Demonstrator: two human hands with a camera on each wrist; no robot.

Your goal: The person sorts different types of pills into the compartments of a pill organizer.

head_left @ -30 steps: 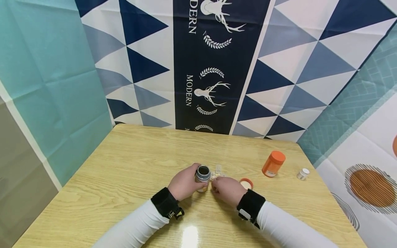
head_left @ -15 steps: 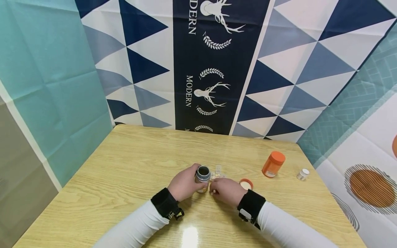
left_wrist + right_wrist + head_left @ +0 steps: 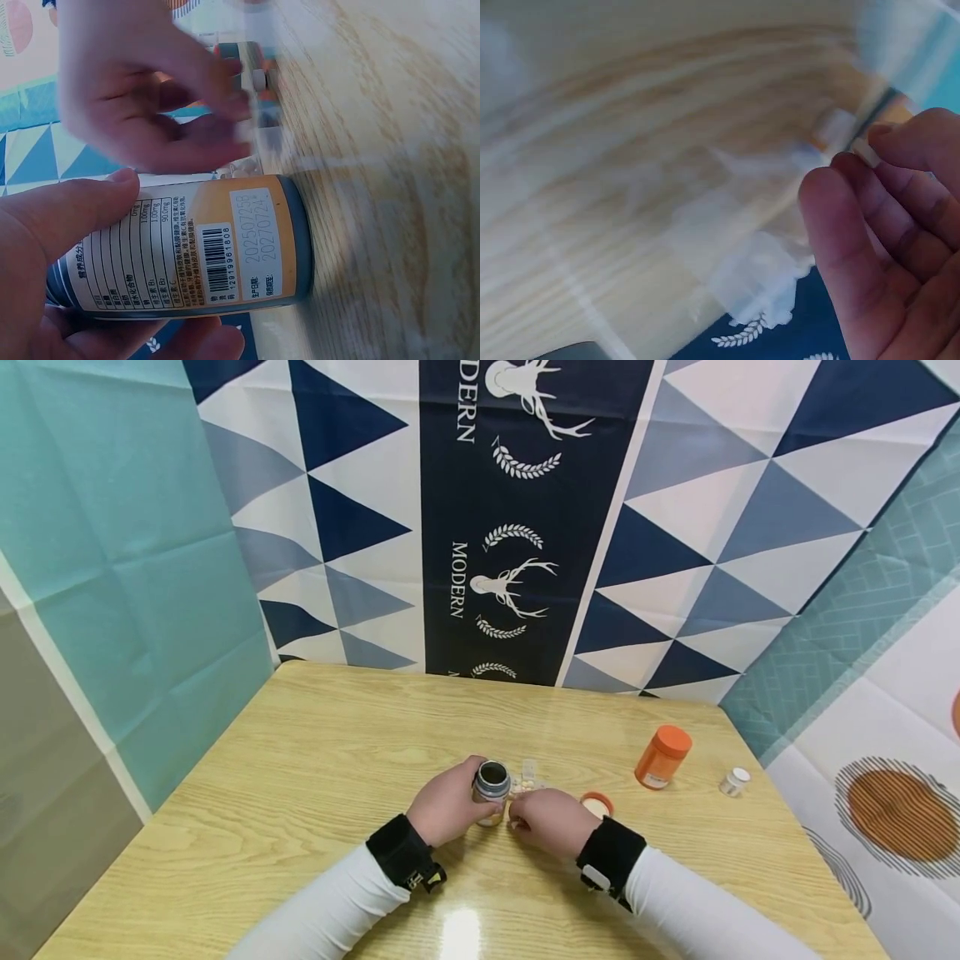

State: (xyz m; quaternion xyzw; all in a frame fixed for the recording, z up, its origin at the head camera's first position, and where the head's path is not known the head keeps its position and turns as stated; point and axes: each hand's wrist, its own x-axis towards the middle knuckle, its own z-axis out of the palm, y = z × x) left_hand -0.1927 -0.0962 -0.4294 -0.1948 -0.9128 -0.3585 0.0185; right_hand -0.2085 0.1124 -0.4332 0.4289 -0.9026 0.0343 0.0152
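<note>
My left hand grips an open dark-rimmed bottle that stands upright on the wooden table. In the left wrist view its orange and white label shows, with my thumb across it. My right hand is curled just right of the bottle, knuckles up. In the blurred right wrist view its fingertips pinch a small white tablet. Several pale tablets lie in a heap on the table just beyond that hand.
An orange lid lies beside my right wrist. Farther right stand an orange capped bottle and a small white-capped vial. Patterned cloth hangs behind the table's far edge.
My right hand has drawn back slightly from the tablet heap and shifted left, closer to the bottle. The left hand and bottle have stayed put.
</note>
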